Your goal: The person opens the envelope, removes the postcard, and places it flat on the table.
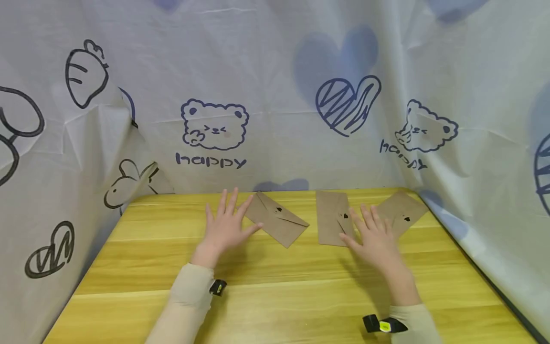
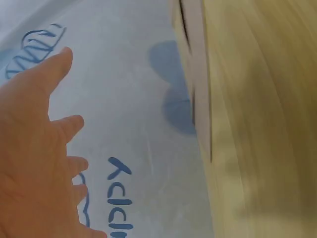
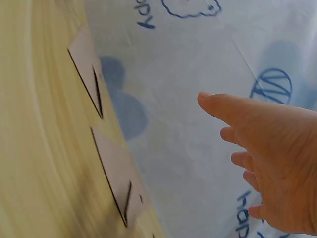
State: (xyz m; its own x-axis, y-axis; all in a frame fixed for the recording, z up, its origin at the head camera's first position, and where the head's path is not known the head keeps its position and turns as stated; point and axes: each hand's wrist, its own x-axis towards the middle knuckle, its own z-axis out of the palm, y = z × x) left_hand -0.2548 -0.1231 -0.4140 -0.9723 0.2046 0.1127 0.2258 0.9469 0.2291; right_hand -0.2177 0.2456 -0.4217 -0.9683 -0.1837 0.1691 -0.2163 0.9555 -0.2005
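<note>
In the head view, three flat, brown-paper rectangles – left envelope (image 1: 281, 228), middle envelope (image 1: 330, 222), right envelope (image 1: 401, 206) – lie on the wood-grained table (image 1: 292, 291); the left hand (image 1: 224, 229) and right hand (image 1: 377, 241) spread wide nearby. The creased curtain (image 1: 275, 71) reads "happy". The left wrist view shows an envelope edge-on – thin; the right, slanting flaps, the hand well apart.

I'm seeing soft, diffuse light on a bright desk (image 1: 279, 291), with the curtain (image 1: 270, 62) reading dimmer and bluish-grey.
A blurry-edged shadow is spreading beside the right hand (image 1: 375, 241) toward the desk's near edge, and another is lying beside the left sleeve (image 1: 193, 286); I'm not making out the light source. Both wrist views are coming through hazy and soft, the desk's grain bowing, while the head view is showing crisper lines.
</note>
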